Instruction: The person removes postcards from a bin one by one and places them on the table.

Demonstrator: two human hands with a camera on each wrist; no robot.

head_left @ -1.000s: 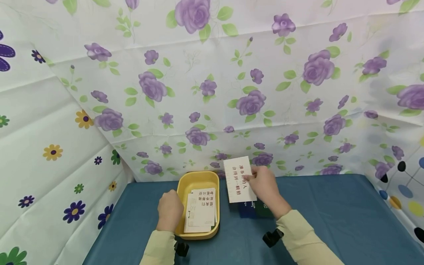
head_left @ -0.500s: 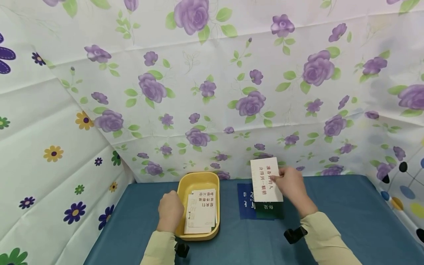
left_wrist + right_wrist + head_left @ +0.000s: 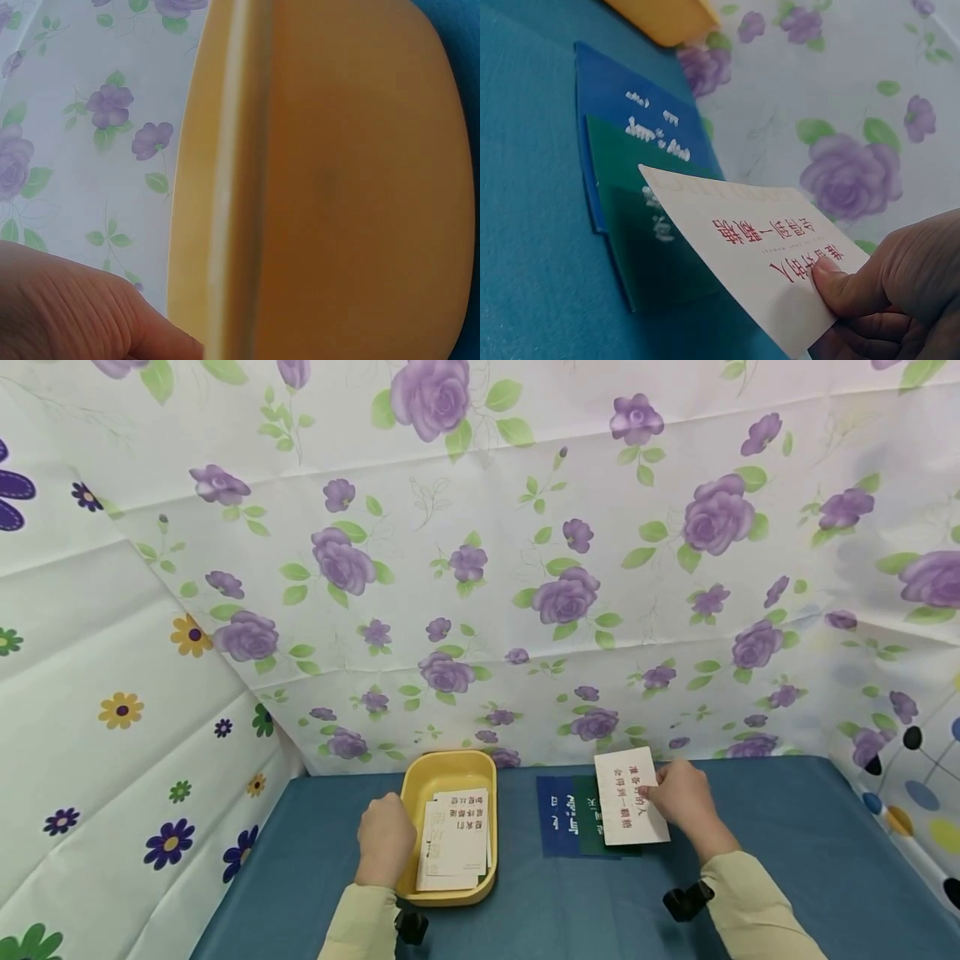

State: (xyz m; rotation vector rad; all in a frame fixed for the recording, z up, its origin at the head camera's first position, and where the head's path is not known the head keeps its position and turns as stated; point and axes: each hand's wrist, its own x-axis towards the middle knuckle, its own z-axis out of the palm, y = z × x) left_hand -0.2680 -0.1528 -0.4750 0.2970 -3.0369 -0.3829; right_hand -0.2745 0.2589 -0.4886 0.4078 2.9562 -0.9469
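Note:
My right hand [image 3: 686, 797] pinches a white card [image 3: 622, 810] with red Chinese characters, thumb on its printed face. The card is tilted over a green card [image 3: 641, 225], which overlaps a blue card [image 3: 555, 818] on the table; both carry white writing. My left hand [image 3: 386, 839] grips the left rim of a yellow plastic tray [image 3: 450, 760]. In the left wrist view, the thumb side of the hand [image 3: 75, 307] meets the tray's wall [image 3: 352, 187]. Several white cards [image 3: 457, 843] with dark or faint print lie overlapping in the tray.
A blue cloth [image 3: 780, 843] covers the table. Behind it rises a white sheet [image 3: 510, 527] with purple roses, and a daisy-patterned sheet [image 3: 150, 743] stands along the left. Each wrist carries a small black camera [image 3: 688, 902].
My right hand has carried the white card rightward from beside the tray, then lowered it over the right part of the green card. My left hand stays at the tray's rim.

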